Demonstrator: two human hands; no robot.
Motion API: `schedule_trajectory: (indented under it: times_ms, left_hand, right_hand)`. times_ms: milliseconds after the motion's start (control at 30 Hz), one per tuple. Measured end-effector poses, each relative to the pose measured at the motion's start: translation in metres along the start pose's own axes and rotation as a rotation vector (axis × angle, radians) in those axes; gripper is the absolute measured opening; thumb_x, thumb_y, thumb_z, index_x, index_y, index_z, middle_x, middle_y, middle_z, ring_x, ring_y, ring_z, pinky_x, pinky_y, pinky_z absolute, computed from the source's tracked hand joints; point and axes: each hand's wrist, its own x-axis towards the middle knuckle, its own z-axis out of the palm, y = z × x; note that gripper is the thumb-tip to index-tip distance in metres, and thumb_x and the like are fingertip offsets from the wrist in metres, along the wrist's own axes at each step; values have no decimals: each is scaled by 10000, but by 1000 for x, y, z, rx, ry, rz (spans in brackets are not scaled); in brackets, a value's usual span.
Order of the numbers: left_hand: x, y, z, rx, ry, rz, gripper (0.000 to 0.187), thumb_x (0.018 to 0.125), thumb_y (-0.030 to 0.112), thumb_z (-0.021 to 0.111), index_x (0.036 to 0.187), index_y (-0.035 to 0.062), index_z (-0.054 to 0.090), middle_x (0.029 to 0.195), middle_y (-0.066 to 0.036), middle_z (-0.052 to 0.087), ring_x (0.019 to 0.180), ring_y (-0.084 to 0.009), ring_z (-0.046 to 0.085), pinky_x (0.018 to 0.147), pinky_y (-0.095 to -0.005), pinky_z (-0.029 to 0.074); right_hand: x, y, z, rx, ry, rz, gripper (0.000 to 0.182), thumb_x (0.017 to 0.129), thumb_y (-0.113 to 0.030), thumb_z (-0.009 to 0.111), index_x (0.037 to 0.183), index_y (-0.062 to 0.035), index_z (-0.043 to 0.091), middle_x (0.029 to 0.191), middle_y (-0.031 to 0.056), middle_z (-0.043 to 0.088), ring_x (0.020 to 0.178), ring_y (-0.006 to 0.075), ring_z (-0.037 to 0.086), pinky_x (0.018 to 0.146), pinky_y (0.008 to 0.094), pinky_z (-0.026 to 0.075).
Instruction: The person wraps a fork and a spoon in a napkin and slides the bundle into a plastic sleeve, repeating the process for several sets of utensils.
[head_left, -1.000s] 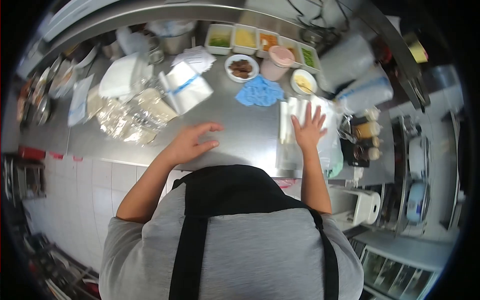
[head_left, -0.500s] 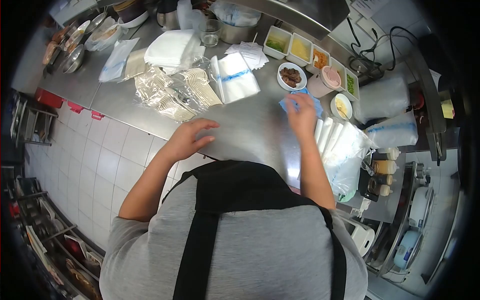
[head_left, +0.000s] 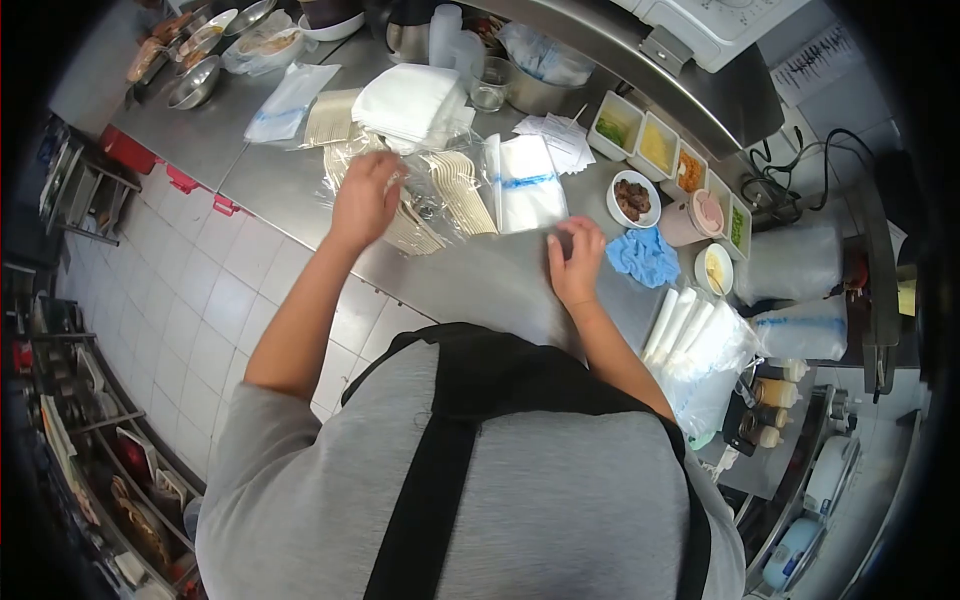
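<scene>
My left hand (head_left: 368, 197) is over a clear plastic bag with bundles of pale disposable cutlery (head_left: 463, 195), fingers slightly spread at the wrapping. Behind it lies a stack of white napkins (head_left: 405, 105). My right hand (head_left: 577, 262) hovers over the steel counter (head_left: 470, 275), its thumb apart from bent fingers and nothing between them. Just ahead of its fingertips is a folded pack of clear plastic bags with a blue stripe (head_left: 530, 185). A crumpled blue cloth (head_left: 643, 256) sits to its right, in front of a white bowl of dark cooked meat (head_left: 633, 199).
White tubs of chopped food (head_left: 655, 146) line the back right, near a pink-lidded container (head_left: 692, 217) and a small bowl of yellow food (head_left: 713, 270). Rolled plastic bags (head_left: 690, 330) and sauce bottles (head_left: 775, 392) stand right. A drinking glass (head_left: 490, 85) is at the back.
My left hand has moved forward from the counter's front edge onto the cutlery bag. My right hand has left the blue cloth and shifted left. The view has turned slightly.
</scene>
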Motion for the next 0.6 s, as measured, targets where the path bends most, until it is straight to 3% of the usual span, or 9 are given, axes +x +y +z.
schedule_trajectory:
  times_ms: [100,200,233,333,400,500,600]
  left_hand:
    - [50,-30,8,86,112,82,226,753,2,643,964,82,628,1076,-104,603,1022,-323,557,867,-405,468]
    - [81,-49,7,71,-50,133,230,743,47,678,963,95,633,1034,-78,622,1000,-303,574,836,-401,484]
    - [85,-47,5,51,-122,107,172,727,96,707,887,87,645,1015,-62,635,984,-287,587,801,-394,497]
    - [71,-15,0,-234,-465,269,107,718,129,711,797,90,650,966,-57,622,957,-282,594,775,-393,504]
    - [37,15,2,-173,-646,411,93,721,124,723,791,87,675,969,-51,584,969,-257,567,794,-358,482]
    - [2,15,19,92,-582,514,108,709,172,720,774,100,672,947,-40,543,963,-231,540,767,-353,468]
    - [-4,9,28,169,-562,482,124,702,203,713,759,107,658,971,-38,533,989,-217,513,782,-359,448]
  right_hand:
    - [11,-33,5,86,-205,-213,149,753,-161,698,875,-80,668,991,63,553,976,262,502,825,405,384]
    - [35,-69,22,28,-351,-150,99,746,-192,713,804,-113,698,958,40,544,954,242,490,803,402,379]
    - [41,-74,28,-39,-373,-113,103,744,-203,717,809,-124,703,952,39,542,951,242,486,798,405,379]
    - [52,-77,44,-196,-440,19,112,739,-237,725,808,-149,716,949,38,543,958,244,478,790,414,382]
    - [51,-71,57,-238,-489,127,115,739,-258,727,787,-153,719,969,40,552,983,247,479,795,420,388]
    - [58,-72,58,-172,-551,311,124,740,-261,723,747,-138,711,1003,56,558,1006,266,483,821,437,398]
    - [65,-70,51,-141,-564,394,126,737,-245,717,701,-126,694,1017,74,568,1026,289,486,838,448,418]
